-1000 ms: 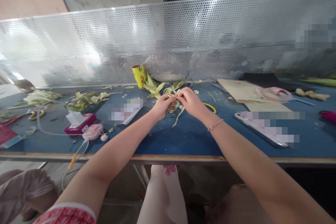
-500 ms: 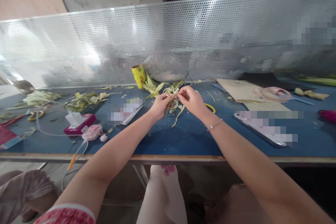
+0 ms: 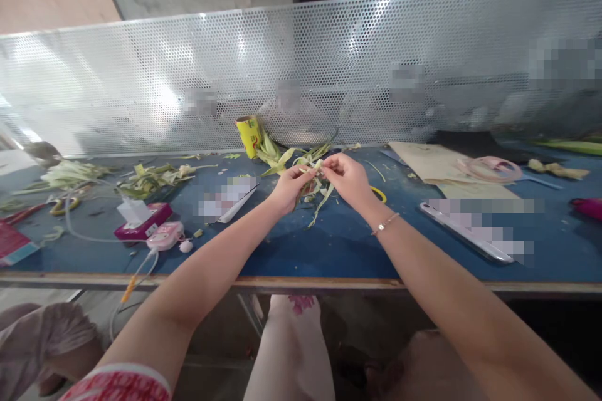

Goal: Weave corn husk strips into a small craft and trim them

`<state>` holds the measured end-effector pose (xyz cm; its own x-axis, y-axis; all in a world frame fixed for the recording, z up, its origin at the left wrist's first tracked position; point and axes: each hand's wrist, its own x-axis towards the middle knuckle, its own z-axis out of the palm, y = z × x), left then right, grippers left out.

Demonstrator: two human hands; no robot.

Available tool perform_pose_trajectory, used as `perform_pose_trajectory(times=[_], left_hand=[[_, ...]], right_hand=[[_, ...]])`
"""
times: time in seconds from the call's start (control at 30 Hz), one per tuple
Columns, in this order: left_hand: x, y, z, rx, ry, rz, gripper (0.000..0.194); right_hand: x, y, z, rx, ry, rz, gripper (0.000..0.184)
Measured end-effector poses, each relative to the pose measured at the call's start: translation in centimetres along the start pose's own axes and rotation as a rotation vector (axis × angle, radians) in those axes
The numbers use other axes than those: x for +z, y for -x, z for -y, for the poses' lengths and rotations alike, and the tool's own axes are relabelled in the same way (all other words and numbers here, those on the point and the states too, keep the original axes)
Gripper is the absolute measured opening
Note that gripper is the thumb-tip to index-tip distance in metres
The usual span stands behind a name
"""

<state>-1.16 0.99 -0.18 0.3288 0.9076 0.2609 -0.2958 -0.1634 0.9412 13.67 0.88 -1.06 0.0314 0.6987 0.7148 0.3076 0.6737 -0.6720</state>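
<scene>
Over the middle of the blue table (image 3: pixel 329 250), my left hand (image 3: pixel 289 187) and my right hand (image 3: pixel 347 179) meet around a small bundle of green leaf strips (image 3: pixel 316 187). The left hand's fingers are curled around the bundle from the left. My right hand pinches a pale strip at the bundle's top with thumb and fingers. Loose ends of the strips hang down toward the table between the hands. A thin bracelet sits on my right wrist.
A yellow cup (image 3: pixel 249 135) and a leaf pile (image 3: pixel 282 153) lie behind my hands. More leaves (image 3: pixel 150 177) spread at left, with a pink box (image 3: pixel 141 219), a pink gadget (image 3: pixel 165 236) and cable. Cardboard (image 3: pixel 433 166), a pink ring (image 3: pixel 489 168) and a perforated metal screen (image 3: pixel 329 69) are beyond.
My right hand lifted slightly half a second ago, then came back down onto the bundle's top. The left hand has hardly moved.
</scene>
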Motion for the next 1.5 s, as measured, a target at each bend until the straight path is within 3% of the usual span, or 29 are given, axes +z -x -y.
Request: perform_pose_trajectory(times=[0.3, 0.83, 1.5], left_hand=[[0.23, 0.13, -0.12, -0.008, -0.018, -0.048, 0.028], [0.13, -0.07, 0.08, -0.001, 0.0, -0.028, 0.027], [0.11, 0.05, 0.05, 0.001, -0.04, -0.038, 0.026]], right_hand=[[-0.38, -0.12, 0.37, -0.124, 0.173, -0.07, 0.005], [-0.12, -0.28, -0.13, -0.007, -0.095, -0.069, 0.003], [-0.13, -0.2, 0.1, -0.097, -0.002, -0.082, 0.002]])
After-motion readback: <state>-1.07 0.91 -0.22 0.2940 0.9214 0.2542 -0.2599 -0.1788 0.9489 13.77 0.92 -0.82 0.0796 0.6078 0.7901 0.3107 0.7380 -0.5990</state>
